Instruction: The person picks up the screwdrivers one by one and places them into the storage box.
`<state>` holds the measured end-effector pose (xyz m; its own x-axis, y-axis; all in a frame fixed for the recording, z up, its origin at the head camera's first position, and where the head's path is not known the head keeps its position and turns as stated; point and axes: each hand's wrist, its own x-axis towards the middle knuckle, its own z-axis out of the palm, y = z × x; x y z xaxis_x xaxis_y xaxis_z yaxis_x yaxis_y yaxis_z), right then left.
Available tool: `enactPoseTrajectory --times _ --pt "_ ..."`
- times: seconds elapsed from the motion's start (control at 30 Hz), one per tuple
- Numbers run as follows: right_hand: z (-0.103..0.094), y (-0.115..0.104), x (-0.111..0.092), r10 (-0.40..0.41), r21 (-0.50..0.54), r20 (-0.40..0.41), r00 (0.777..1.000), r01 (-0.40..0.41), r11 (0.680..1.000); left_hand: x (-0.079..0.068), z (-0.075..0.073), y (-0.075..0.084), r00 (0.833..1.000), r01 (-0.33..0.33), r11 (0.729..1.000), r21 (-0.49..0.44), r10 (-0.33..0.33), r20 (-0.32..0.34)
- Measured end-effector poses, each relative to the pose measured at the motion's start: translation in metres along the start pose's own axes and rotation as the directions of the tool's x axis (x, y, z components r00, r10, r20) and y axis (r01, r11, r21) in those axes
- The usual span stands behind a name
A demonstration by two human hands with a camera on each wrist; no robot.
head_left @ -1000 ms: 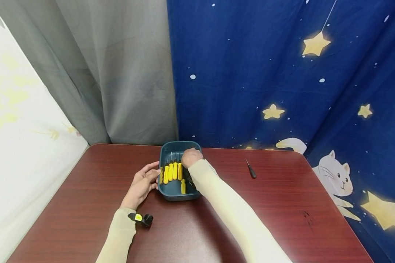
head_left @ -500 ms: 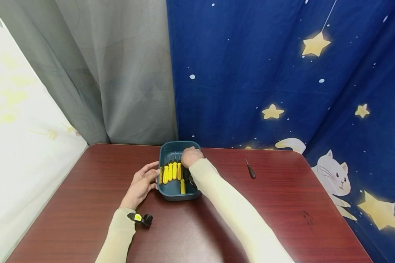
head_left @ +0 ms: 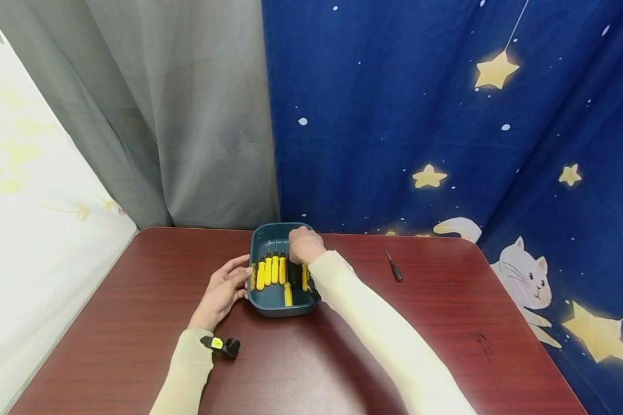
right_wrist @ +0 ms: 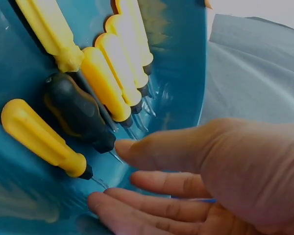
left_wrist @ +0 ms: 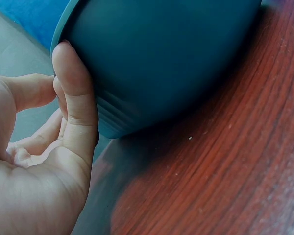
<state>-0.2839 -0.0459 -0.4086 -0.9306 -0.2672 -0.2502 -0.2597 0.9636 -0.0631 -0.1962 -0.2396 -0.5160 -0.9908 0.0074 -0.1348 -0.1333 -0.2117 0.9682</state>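
Observation:
A dark teal bin (head_left: 282, 312) on the table holds several yellow-handled screwdrivers (head_left: 275, 270) lying side by side, with one yellow screwdriver (head_left: 288, 294) nearer the front. My left hand (head_left: 223, 294) grips the bin's left side; in the left wrist view the fingers (left_wrist: 74, 81) reach up to its rim. Inside the bin's right part is my right hand (head_left: 306, 246). The right wrist view shows its thumb and fingers apart, with nothing seen between them. The thumb tip is by the shaft of a black-handled screwdriver (right_wrist: 77, 111), the fingertips by another yellow screwdriver's (right_wrist: 41, 137) tip.
A small black screwdriver (head_left: 394, 269) lies on the reddish-brown table (head_left: 446, 311), right of the bin. Grey curtain (head_left: 213, 115) and blue star-patterned curtain (head_left: 368, 115) hang behind the table's far edge.
My right hand has shifted slightly to the right and away, and a yellow handle beside its sleeve has come into sight. The left hand stays at the bin's side.

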Motion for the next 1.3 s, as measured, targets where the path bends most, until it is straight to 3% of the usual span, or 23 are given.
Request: enactPoseTrajectory --times 0.3,0.5,0.6,1.17,1.3 --pt "-0.004 0.018 -0.006 -0.134 0.003 -0.01 0.991 0.134 0.991 0.001 -0.001 0.0 1.0 0.015 1.0 0.002 -0.015 -0.006" --pt "-0.004 0.041 -0.01 -0.288 0.019 -0.083 0.954 0.29 0.957 0.0 -0.001 -0.002 1.0 0.02 1.0 0.008 -0.02 -0.007" --pt "-0.003 0.053 -0.011 -0.324 0.014 -0.136 0.936 0.329 0.944 -0.001 -0.001 -0.002 1.0 0.015 1.0 0.008 -0.014 -0.007" --pt "0.013 0.119 -0.011 -0.307 0.122 -0.341 0.889 0.365 0.923 -0.002 -0.002 -0.002 1.0 0.006 1.0 0.001 -0.006 -0.008" --pt "0.016 0.136 -0.013 -0.277 0.16 -0.362 0.89 0.353 0.922 -0.003 -0.002 -0.001 1.0 0.008 1.0 0.005 -0.008 -0.002"
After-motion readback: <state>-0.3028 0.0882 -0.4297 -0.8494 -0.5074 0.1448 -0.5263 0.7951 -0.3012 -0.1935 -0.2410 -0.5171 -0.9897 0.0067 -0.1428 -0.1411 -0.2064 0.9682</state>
